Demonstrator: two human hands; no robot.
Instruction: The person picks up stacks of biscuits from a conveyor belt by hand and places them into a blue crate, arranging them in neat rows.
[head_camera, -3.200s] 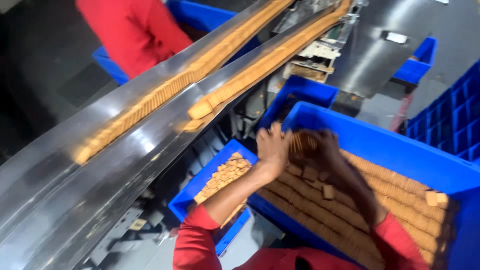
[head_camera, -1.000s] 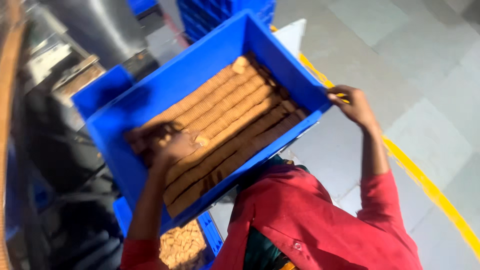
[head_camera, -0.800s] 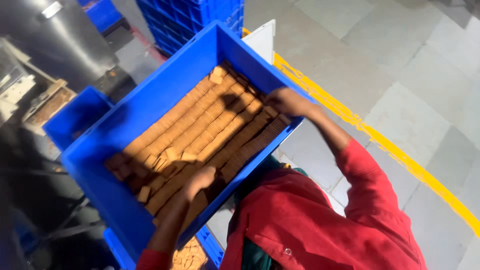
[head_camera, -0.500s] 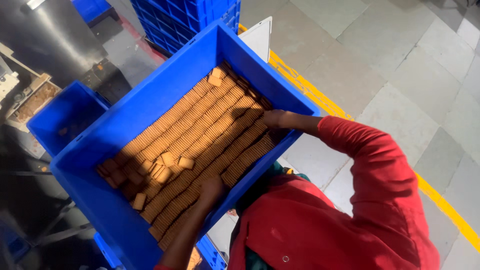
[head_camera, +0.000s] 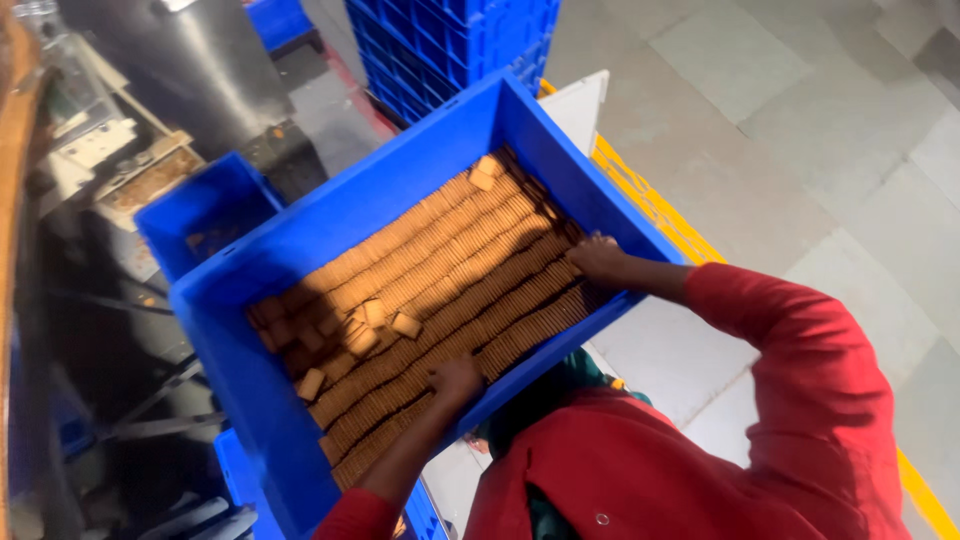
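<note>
A large blue plastic crate (head_camera: 330, 215) holds long diagonal rows of brown square biscuits (head_camera: 450, 270), with a few loose ones (head_camera: 375, 320) lying on top near its left end. My left hand (head_camera: 455, 380) presses with curled fingers on a row by the near wall. My right hand (head_camera: 597, 255) grips the same stretch of rows at the crate's right end. Both arms wear red sleeves.
A smaller blue bin (head_camera: 205, 205) sits left of the crate, beside grey metal machinery (head_camera: 110, 150). A stack of blue crates (head_camera: 450, 35) stands behind. Another blue crate (head_camera: 235, 470) lies below. The tiled floor (head_camera: 800, 130) with a yellow line (head_camera: 650, 205) is at right.
My right hand left the crate's far rim and came down onto the biscuit rows at the right end. My left hand slid along the rows toward the near wall.
</note>
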